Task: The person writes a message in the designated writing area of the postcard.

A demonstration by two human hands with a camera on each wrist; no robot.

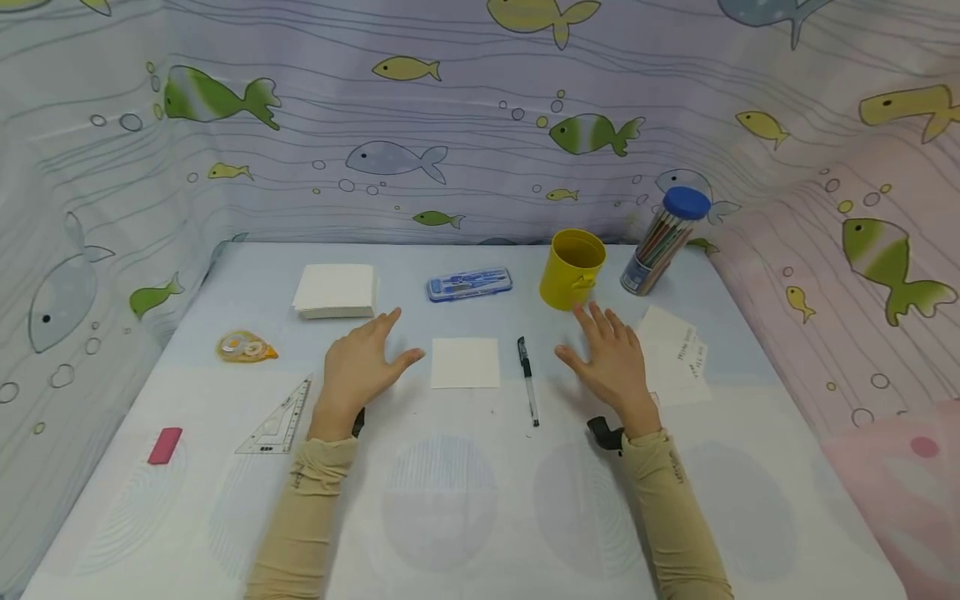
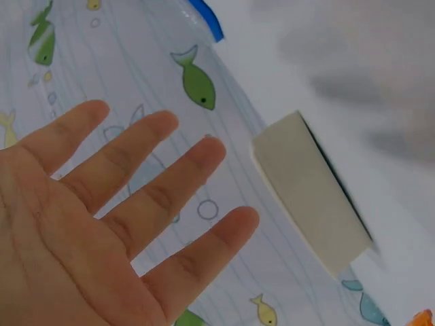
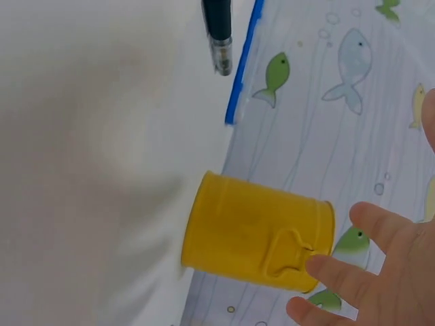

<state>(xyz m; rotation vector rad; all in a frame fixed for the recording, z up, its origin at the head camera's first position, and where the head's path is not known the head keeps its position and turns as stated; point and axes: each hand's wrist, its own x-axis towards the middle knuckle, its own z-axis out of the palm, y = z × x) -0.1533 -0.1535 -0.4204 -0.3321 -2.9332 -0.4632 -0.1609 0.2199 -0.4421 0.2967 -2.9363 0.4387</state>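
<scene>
My left hand (image 1: 358, 367) hovers with fingers spread, between the stack of white paper (image 1: 335, 291) and a single blank sheet (image 1: 465, 363). In the left wrist view its palm and straight fingers show, holding nothing. On the other side my right hand (image 1: 611, 367) is likewise spread, holding nothing, between a black-capped pen (image 1: 528, 382) and some sheets with handwriting (image 1: 678, 358). Ahead of its fingers stands a yellow mug (image 1: 567, 271); in the right wrist view the fingers overlap the mug (image 3: 255, 231), and I cannot tell any contact.
Along the back are a blue pencil case (image 1: 469, 284) and a blue-lidded jar of pencils (image 1: 663, 242). At left lie a correction tape (image 1: 246, 347), a clear set square (image 1: 279, 423) and a red eraser (image 1: 165, 446). A fish-printed curtain (image 1: 465, 117) surrounds the white table (image 1: 450, 542).
</scene>
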